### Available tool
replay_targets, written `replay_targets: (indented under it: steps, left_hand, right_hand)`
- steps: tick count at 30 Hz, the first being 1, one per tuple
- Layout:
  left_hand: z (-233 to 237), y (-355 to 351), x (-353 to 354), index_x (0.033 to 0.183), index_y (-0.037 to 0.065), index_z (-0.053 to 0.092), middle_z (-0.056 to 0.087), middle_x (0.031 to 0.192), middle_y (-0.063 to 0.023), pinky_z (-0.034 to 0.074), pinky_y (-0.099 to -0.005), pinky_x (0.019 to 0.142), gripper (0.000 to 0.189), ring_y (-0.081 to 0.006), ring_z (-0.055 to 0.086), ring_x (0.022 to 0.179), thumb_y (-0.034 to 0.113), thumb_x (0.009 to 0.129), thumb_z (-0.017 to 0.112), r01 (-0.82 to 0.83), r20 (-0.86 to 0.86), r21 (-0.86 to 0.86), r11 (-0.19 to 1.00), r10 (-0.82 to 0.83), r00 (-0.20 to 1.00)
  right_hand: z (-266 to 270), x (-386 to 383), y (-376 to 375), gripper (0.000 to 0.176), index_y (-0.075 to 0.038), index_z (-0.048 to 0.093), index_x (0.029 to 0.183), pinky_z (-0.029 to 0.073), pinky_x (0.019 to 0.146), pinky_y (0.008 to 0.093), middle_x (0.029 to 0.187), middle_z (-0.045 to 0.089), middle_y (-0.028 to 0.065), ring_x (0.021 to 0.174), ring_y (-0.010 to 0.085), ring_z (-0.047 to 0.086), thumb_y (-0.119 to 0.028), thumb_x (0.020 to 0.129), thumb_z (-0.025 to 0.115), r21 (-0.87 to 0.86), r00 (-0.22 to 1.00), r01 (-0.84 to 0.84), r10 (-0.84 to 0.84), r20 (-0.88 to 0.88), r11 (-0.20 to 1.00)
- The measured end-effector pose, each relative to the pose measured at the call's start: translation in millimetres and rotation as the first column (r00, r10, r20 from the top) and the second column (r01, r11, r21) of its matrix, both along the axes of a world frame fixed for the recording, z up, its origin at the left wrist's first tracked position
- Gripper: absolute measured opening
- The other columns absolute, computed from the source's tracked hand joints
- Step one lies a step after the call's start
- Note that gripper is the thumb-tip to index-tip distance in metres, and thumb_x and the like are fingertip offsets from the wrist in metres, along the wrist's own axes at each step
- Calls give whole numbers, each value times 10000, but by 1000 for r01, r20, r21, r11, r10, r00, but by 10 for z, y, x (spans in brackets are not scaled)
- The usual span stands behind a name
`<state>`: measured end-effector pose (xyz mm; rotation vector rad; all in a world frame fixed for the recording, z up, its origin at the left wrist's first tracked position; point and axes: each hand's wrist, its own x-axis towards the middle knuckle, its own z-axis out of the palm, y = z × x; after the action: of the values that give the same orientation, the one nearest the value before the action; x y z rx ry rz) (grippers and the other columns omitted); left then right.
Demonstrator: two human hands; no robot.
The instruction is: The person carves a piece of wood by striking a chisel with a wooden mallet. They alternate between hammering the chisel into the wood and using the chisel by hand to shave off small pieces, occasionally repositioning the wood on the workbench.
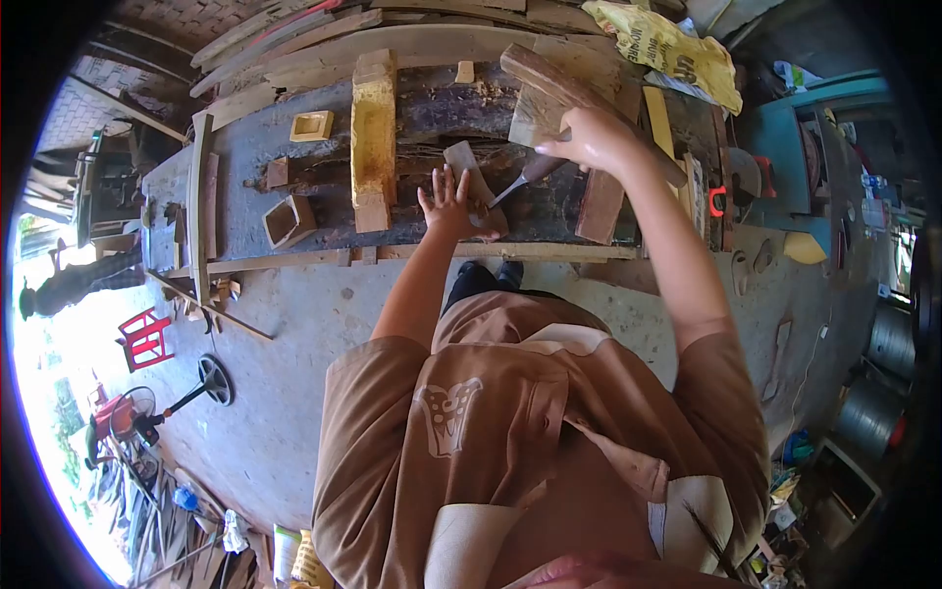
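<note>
Left grip (449, 206) touches wood (477, 182); right grip (592, 139) beside chisel (542, 168).

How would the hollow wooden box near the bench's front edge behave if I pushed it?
The hollow wooden box looks straight-sided and rigid, so it should stay stiff. Its open middle suggests it is fairly light for its size. With flat, angular sides, it would probably slide across the bench rather than roll.

I see white daylight glaring through the left edge of the frame, its rim fringed violet, while the far right sits dimmer. Softer light reaches my left hand (446, 204) and right hand (594, 142) at upper centre, both readable. The wide lens curves the workbench (235, 208), blackens the corners and softens small details near the edges.
</note>
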<state>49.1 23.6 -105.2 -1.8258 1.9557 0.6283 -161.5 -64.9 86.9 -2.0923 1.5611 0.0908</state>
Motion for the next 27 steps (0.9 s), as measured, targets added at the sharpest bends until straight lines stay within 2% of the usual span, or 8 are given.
replay_targets:
  steps: [1,3,5,7,10,12,22,27]
  left_hand:
    - [2,6,-13,1426,170,-60,-91,1483,-127,22,-597,1035,1395,-308,-116,1360,826,390,605,4,-5,0,1000,-4,1000]
    - [15,7,-11,1428,163,-49,-99,1482,-127,20,-594,1036,1387,-307,-119,1360,830,398,598,22,15,-19,1000,-22,1000]
    - [1,18,-16,1427,149,-45,-96,1483,-126,21,-593,1037,1386,-302,-119,1360,832,403,593,31,19,-36,999,-30,999]
    - [-53,20,-3,1427,135,-42,-94,1484,-125,22,-592,1037,1386,-298,-119,1361,835,408,587,44,24,-57,997,-43,999]
    - [-129,35,20,1426,103,-18,-61,1488,-117,38,-593,1037,1386,-291,-85,1368,836,413,582,64,13,-118,991,-63,998]
    - [-157,49,42,1425,87,10,-23,1491,-106,59,-593,1037,1378,-288,-42,1372,831,417,584,99,-51,-208,973,-112,992]
    - [-84,63,42,1429,114,25,-6,1496,-57,68,-601,1036,1363,-281,-24,1373,821,412,595,69,-59,-201,977,-83,995]
    - [-38,63,17,1432,139,19,-26,1497,-42,53,-603,1037,1362,-285,-41,1372,823,404,595,55,-28,-159,986,-60,998]
  right_hand:
    - [58,-28,-48,393,16,605,776,455,511,341,651,614,144,542,221,610,-371,756,670,223,991,-30,59,-121,974]
    - [44,-75,-127,383,24,619,718,445,469,339,559,582,125,466,195,581,-353,744,685,271,981,-97,138,-137,958]
    - [-74,-103,-180,487,87,614,752,495,593,358,618,621,146,487,220,598,-391,712,698,506,892,-206,374,-256,838]
    - [-163,-93,-117,438,57,631,798,489,524,358,656,622,143,529,217,606,-362,697,713,440,753,-464,604,-260,768]
    - [-270,-129,-123,413,44,612,750,470,470,350,622,599,123,504,209,585,-359,714,697,426,762,-461,593,-259,778]
    - [-268,-131,-128,400,22,590,700,460,472,342,584,573,101,480,197,560,-368,753,658,638,857,-203,450,-252,743]
    - [-190,82,-228,462,-23,561,695,448,482,318,613,561,54,476,156,536,-466,821,549,804,870,-73,432,-237,589]
    - [-155,95,-132,441,-45,547,706,441,491,316,604,545,38,477,146,531,-468,829,537,808,891,5,364,-271,589]
